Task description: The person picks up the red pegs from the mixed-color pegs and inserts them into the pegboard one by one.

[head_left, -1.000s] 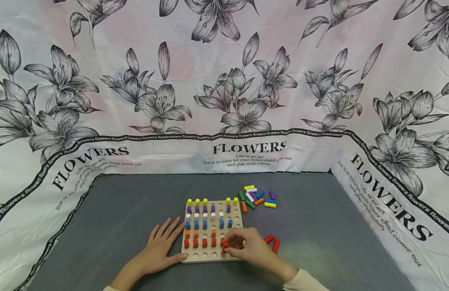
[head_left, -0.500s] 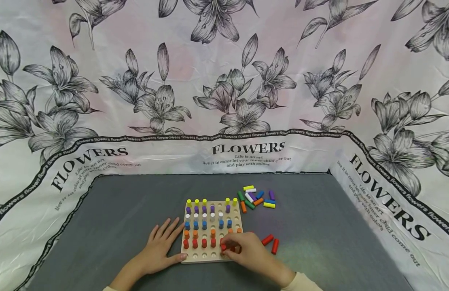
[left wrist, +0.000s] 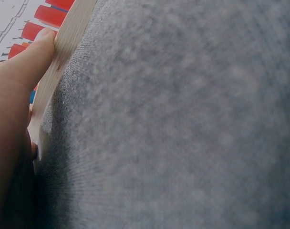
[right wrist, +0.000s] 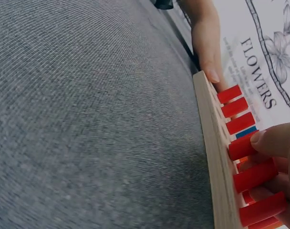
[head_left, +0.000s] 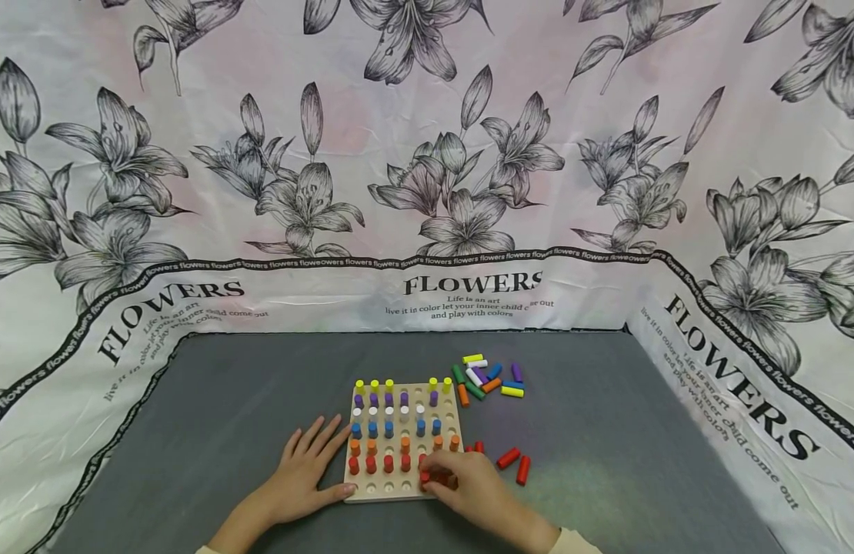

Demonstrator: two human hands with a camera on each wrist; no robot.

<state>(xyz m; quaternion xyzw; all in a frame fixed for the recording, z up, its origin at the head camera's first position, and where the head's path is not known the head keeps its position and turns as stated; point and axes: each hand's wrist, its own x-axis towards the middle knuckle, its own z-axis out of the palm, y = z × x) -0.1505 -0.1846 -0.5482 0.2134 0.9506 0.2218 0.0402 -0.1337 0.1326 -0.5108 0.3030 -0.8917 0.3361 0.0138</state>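
A pale wooden pegboard (head_left: 388,494) lies on the grey table, with upright pegs in rows of yellow, purple, white, blue, orange and red. My right hand (head_left: 472,485) pinches a red peg (head_left: 425,478) at the board's near row, right of its middle; its lower end is hidden. In the right wrist view the thumb presses a red peg (right wrist: 243,146), with more red pegs beside the fingers. My left hand (head_left: 298,469) lies spread at the board's left side. Its thumb rests on the near left corner, and in the left wrist view it sits on the wooden edge (left wrist: 64,47).
Loose red pegs (head_left: 523,470) lie on the table (head_left: 593,431) right of the board. Farther back is a pile of mixed pegs (head_left: 492,383) in green, orange, white, purple, blue and yellow. A flower-printed cloth (head_left: 316,296) encloses the table's back and sides.
My right hand has shifted slightly left and down, lowering the red peg toward the board. Orange pegs and loose red pegs behind that hand have come into sight. The left hand stays still.
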